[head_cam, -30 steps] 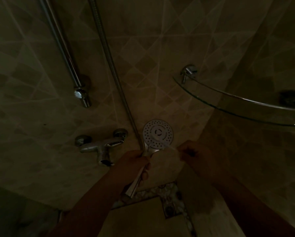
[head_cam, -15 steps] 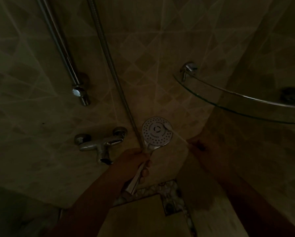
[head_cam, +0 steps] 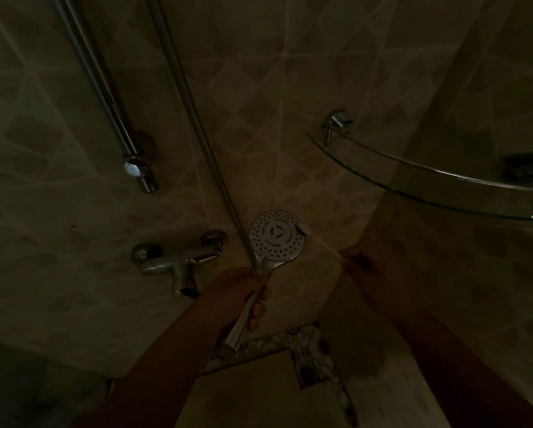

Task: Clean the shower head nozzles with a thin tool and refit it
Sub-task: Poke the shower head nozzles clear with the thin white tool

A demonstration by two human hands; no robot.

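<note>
The round white shower head faces me in the dim shower corner, its dotted nozzle face upright. My left hand grips its chrome handle below the face. My right hand pinches a thin pale stick that slants up left, its tip touching the right rim of the nozzle face. The metal hose runs from the top of the view down to the handle.
A chrome mixer tap sticks out of the tiled wall at left. Above it ends the slide rail. A curved glass corner shelf juts out at upper right. The floor drain lies below.
The stick's tip has moved from the lower edge of the nozzle face up to its right rim. My right hand has shifted right and a little up; the head tilted slightly.
</note>
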